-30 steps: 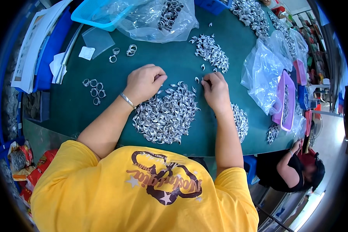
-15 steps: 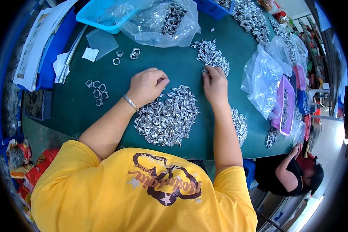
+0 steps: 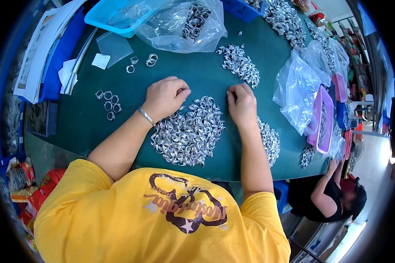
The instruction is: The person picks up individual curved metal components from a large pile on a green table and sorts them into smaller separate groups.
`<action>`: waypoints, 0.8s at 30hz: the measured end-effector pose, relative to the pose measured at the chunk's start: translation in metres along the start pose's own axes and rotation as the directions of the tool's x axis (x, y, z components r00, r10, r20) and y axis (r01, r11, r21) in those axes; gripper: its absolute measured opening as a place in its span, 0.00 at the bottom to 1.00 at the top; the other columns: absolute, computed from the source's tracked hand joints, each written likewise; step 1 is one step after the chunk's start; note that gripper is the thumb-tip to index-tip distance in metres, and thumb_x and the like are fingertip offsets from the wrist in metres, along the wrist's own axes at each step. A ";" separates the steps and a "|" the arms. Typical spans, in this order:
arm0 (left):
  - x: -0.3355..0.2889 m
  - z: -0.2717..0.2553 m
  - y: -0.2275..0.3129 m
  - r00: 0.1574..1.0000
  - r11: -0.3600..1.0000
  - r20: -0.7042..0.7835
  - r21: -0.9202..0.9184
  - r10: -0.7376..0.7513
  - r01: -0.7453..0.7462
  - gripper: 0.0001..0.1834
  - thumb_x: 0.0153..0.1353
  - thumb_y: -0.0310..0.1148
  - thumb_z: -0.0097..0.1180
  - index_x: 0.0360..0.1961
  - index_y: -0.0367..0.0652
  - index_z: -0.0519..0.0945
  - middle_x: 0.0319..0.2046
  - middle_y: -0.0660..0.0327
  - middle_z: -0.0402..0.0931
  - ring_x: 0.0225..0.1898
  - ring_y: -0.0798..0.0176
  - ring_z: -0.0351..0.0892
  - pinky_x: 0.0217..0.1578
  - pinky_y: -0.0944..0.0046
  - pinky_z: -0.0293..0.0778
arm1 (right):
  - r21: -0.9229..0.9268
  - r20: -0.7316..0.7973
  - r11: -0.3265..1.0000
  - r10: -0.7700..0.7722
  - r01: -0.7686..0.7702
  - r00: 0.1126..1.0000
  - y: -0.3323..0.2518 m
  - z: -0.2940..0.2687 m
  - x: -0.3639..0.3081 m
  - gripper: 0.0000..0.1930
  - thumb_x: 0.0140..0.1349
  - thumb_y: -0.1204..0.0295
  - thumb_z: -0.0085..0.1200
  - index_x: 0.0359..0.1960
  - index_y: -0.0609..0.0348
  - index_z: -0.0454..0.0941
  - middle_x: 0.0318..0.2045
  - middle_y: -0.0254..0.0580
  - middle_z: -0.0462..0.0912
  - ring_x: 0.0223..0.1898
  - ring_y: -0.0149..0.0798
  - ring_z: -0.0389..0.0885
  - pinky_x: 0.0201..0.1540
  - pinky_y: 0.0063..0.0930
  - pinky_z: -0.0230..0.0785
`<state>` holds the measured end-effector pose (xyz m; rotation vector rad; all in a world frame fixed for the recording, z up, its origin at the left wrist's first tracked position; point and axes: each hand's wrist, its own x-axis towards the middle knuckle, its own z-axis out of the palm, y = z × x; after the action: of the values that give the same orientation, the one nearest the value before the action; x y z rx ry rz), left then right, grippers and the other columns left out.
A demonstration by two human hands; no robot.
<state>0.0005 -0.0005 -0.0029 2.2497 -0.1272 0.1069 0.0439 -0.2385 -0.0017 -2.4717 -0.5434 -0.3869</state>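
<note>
Saw, nearest, a yellow T-shirt (image 3: 131,219) at the edge of the green tabletop (image 3: 206,72). Found just beyond it the main heap of small silver crescent pieces (image 3: 188,133), lying between the forearms. Noted a second crescent pile (image 3: 270,142) just right of the right forearm, partly hidden by it.

Saw both hands well apart from each other: the left hand (image 3: 166,97), with a silver bracelet (image 3: 146,116) on its wrist, curled thumb to fingers beside the heap's upper left edge; the right hand (image 3: 242,103) also curled, thumb near forefinger, off the heap's upper right. Could not tell from above, with fingertips largely hidden, any grip on a piece.

Spotted silver rings (image 3: 111,102) loosely grouped left of the left wrist, and a smaller crescent pile (image 3: 241,65) beyond the right hand. Noted farther off a white slip (image 3: 101,61), a clear bag of rings (image 3: 171,39) against a light-blue basket (image 3: 114,30), and, rightward, a crumpled clear bag (image 3: 294,87) beside a purple tray (image 3: 313,136). Glimpsed a person in black (image 3: 324,199) past the tabletop's right end.
</note>
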 end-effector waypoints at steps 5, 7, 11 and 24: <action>0.000 -0.001 -0.003 1.000 1.000 -0.003 0.012 -0.012 0.012 0.05 0.56 0.34 0.60 0.30 0.44 0.83 0.27 0.60 0.77 0.29 0.57 0.79 0.30 0.61 0.72 | 0.297 0.210 0.929 0.160 -0.219 0.965 -0.039 -0.013 -0.007 0.03 0.51 0.82 0.56 0.28 0.63 0.79 0.29 0.49 0.80 0.32 0.52 0.79 0.36 0.39 0.73; 0.000 -0.002 -0.002 1.000 1.000 -0.005 0.023 0.005 -0.005 0.05 0.56 0.34 0.60 0.30 0.44 0.83 0.27 0.61 0.77 0.29 0.57 0.79 0.30 0.61 0.72 | 0.261 0.173 0.962 0.038 -0.083 0.984 -0.031 -0.018 -0.002 0.04 0.51 0.81 0.57 0.29 0.63 0.80 0.29 0.49 0.80 0.32 0.51 0.79 0.36 0.38 0.73; 0.001 -0.002 0.003 1.000 1.000 0.005 0.023 -0.008 0.008 0.05 0.57 0.34 0.60 0.30 0.44 0.83 0.27 0.61 0.77 0.29 0.57 0.79 0.30 0.61 0.72 | 0.154 0.154 0.977 0.124 -0.148 0.980 -0.007 -0.025 0.012 0.06 0.51 0.79 0.60 0.33 0.64 0.81 0.30 0.49 0.79 0.32 0.50 0.79 0.37 0.38 0.73; 0.001 -0.002 0.000 1.000 1.000 0.002 0.010 -0.014 0.014 0.06 0.56 0.37 0.60 0.28 0.47 0.83 0.26 0.62 0.77 0.30 0.55 0.79 0.30 0.57 0.73 | -0.062 -0.004 0.991 0.119 -0.119 0.993 0.023 -0.015 0.010 0.05 0.53 0.81 0.57 0.32 0.63 0.80 0.31 0.49 0.79 0.33 0.53 0.79 0.36 0.40 0.73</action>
<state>0.0011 0.0009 -0.0020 2.2603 -0.1126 0.0976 0.0609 -0.2621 0.0035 -2.5486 -0.3873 -0.3613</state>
